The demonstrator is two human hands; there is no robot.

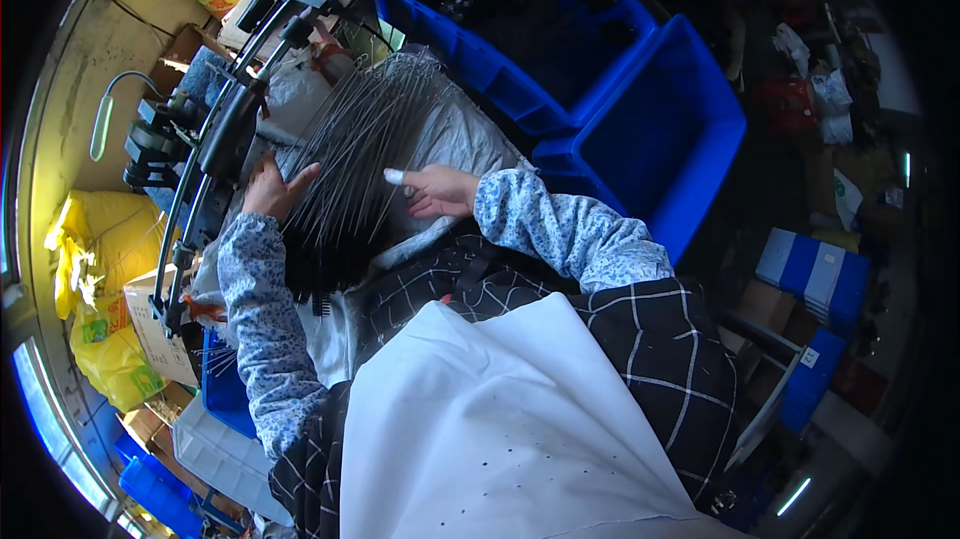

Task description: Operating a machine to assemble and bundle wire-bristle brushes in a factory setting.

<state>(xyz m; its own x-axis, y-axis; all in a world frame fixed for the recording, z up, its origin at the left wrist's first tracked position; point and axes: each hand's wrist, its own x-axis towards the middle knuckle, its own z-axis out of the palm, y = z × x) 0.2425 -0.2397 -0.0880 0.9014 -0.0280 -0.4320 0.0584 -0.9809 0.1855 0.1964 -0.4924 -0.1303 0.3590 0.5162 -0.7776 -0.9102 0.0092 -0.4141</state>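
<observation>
A loose pile of thin metal wire rods [360,129] lies before me on white plastic sheeting [450,139]. Black bristles [330,264] show at the near end of the pile, so these look like wire-handled brushes. My left hand [272,189] is at the pile's left side, beside a black machine part [228,129]; its thumb is stretched away from the fingers and I see nothing in it. On the pile's right, my right hand [443,191] hovers with its fingers loosely bent and apart, holding nothing visible. A white wrap covers the tip of one digit.
Curved black rails [185,199] of the machine run along the left. A blue crate [520,89] full of black bristly pieces stands at the back, with another blue crate [650,139] to its right. Yellow bags [110,279] and a grey bin [225,449] are at the left.
</observation>
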